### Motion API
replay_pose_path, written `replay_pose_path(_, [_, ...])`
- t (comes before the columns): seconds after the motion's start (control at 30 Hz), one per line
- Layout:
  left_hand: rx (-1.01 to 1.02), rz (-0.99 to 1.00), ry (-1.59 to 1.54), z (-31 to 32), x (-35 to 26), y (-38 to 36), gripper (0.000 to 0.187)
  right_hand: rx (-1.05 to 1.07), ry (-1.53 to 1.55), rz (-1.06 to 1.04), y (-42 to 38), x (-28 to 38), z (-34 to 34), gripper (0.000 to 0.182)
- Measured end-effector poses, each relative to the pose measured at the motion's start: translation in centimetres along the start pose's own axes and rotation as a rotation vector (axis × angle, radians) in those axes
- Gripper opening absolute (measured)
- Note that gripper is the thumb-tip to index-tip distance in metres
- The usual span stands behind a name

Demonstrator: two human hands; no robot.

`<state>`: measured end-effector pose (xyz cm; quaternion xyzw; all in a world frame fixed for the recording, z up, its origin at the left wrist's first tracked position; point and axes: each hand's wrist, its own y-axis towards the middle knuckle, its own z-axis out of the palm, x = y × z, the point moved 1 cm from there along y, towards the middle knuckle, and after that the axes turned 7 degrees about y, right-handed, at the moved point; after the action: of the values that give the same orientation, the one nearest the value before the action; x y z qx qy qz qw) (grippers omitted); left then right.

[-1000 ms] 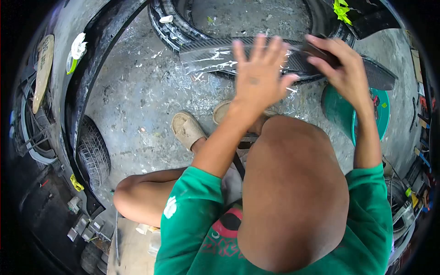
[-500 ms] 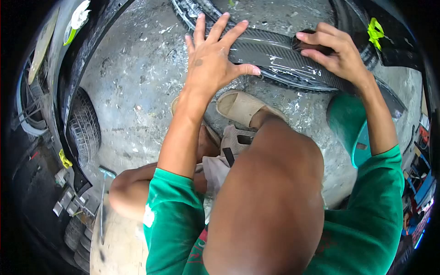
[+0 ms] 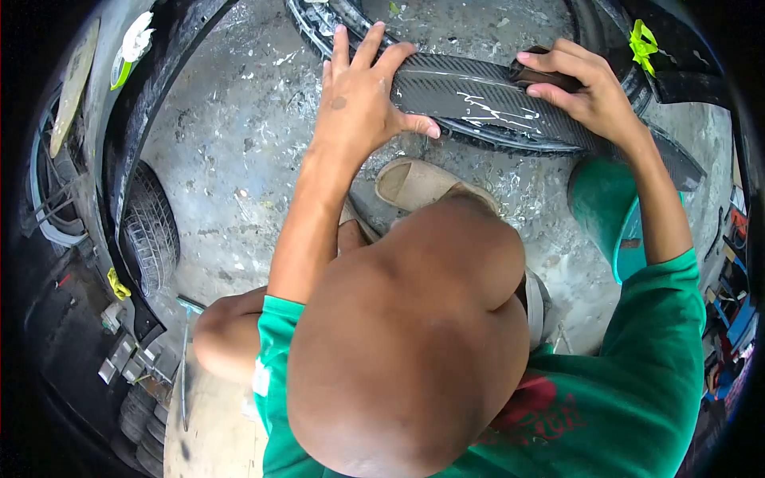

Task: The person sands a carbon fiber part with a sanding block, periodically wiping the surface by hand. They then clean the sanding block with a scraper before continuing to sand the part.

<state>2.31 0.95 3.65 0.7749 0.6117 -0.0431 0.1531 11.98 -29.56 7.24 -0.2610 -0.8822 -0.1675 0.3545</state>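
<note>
A long, glossy carbon-fibre-patterned panel (image 3: pixel 486 99) lies across a tyre (image 3: pixel 510 143) on the floor, with whitish streaks on its surface. My left hand (image 3: pixel 358 99) rests on the panel's left end, its fingers spread. In my right hand (image 3: pixel 578 84) is a dark flat pad (image 3: pixel 546 70), gripped between thumb and fingers against the upper right part of the panel.
A green bucket (image 3: pixel 602 203) stands below my right forearm. At left are a curved black part (image 3: pixel 111 199), a tyre (image 3: pixel 149 231) and a squeegee (image 3: pixel 190 304). Yellow-green tape (image 3: pixel 642 46) hangs at upper right. My sandalled foot (image 3: pixel 414 185) is on the floor.
My left hand has shifted slightly left in view, along with the panel. My right hand stays closed on the pad. My knee has moved left and covers more of the lower middle.
</note>
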Motion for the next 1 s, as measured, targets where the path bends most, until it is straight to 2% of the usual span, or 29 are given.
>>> replay_pose_path(0.1, [0.050, 0.002, 0.025, -1.8, -0.7, -1.0, 0.091, -0.053, 0.007, 0.005, -0.3, 0.8, 1.1, 0.046])
replay_pose_path(0.23, [0.040, 0.065, 0.026, -3.7, -0.6, -1.6, 0.088, -0.091, -0.070, -0.010, 0.3, 3.1, 2.7, 0.047])
replay_pose_path(0.37, [-0.004, 0.082, 0.124, -2.7, 3.6, -2.4, 0.086, -0.110, -0.151, -0.006, 0.6, 3.7, 3.8, 0.045])
replay_pose_path(0.4, [0.053, -0.002, 0.092, -1.4, 4.3, -2.6, 0.100, -0.165, -0.100, 0.019, 0.5, 3.8, 3.8, 0.046])
replay_pose_path(0.43, [-0.051, 0.009, -0.028, -1.3, 4.2, -2.4, 0.099, -0.213, -0.048, 0.046, 0.5, 3.9, 3.7, 0.046])
replay_pose_path(0.47, [-0.066, -0.014, -0.028, -1.2, 4.5, -2.3, 0.099, -0.194, -0.054, 0.028, 0.4, 3.7, 3.7, 0.046])
replay_pose_path(0.53, [0.179, 0.028, 0.118, -2.0, 4.1, -1.4, 0.100, -0.218, -0.143, 0.074, 0.4, 3.3, 3.5, 0.047])
replay_pose_path(0.57, [0.030, 0.030, 0.114, -1.9, 3.8, -1.6, 0.091, -0.196, -0.151, 0.083, 0.4, 3.3, 3.6, 0.049])
replay_pose_path(0.6, [0.015, 0.021, 0.111, -1.5, 3.3, -1.8, 0.091, -0.189, -0.171, 0.073, 0.6, 3.4, 3.5, 0.049])
replay_pose_path(0.67, [-0.044, -0.071, 0.237, -1.0, 1.9, -2.4, 0.101, -0.207, -0.183, 0.035, 0.7, 3.8, 3.6, 0.049])
replay_pose_path(0.73, [-0.033, -0.067, 0.185, -0.4, -0.2, -3.6, 0.102, -0.198, -0.164, 0.065, 0.5, 3.9, 3.6, 0.046])
replay_pose_path(0.8, [-0.064, -0.176, 0.034, 1.0, -1.6, -4.6, 0.101, -0.202, -0.252, 0.145, 0.7, 4.2, 3.7, 0.041])
replay_pose_path(0.83, [-0.083, -0.166, 0.060, 1.4, -1.5, -4.8, 0.101, -0.203, -0.253, 0.190, 0.8, 4.5, 3.8, 0.037])
replay_pose_path(1.0, [-0.167, -0.179, 0.015, 2.8, -1.2, -5.1, 0.101, -0.265, -0.264, 0.114, 3.3, 3.8, 5.6, 0.034])
